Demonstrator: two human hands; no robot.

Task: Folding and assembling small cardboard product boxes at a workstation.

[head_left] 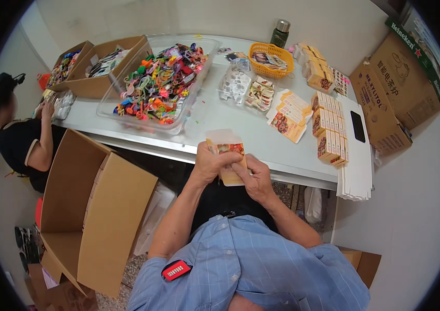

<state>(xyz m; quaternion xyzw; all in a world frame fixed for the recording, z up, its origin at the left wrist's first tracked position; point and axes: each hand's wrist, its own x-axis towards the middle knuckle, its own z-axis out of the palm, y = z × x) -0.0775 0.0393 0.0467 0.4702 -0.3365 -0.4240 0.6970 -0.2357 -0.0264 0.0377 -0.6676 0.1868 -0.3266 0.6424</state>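
Just in front of the table edge, both my hands grip a small printed paper carton [233,178], orange and cream with a food picture and a pale flap at its top. My left hand [210,163] is closed on its left side, the thumb lying across the front. From the lower right, my right hand [258,179] pinches the carton with its fingertips. Flat cartons [290,116] of similar print lie fanned on the white table. Right of them stand rows of folded small cartons [329,127].
A clear bin [178,122] of colourful trinkets stands left, a yellow basket [271,67] and dark bottle [280,33] at the back. Clear trays [234,85] sit mid-table. A phone [358,126] lies right. A large open cardboard box [111,223] and a co-worker [23,135] are left.
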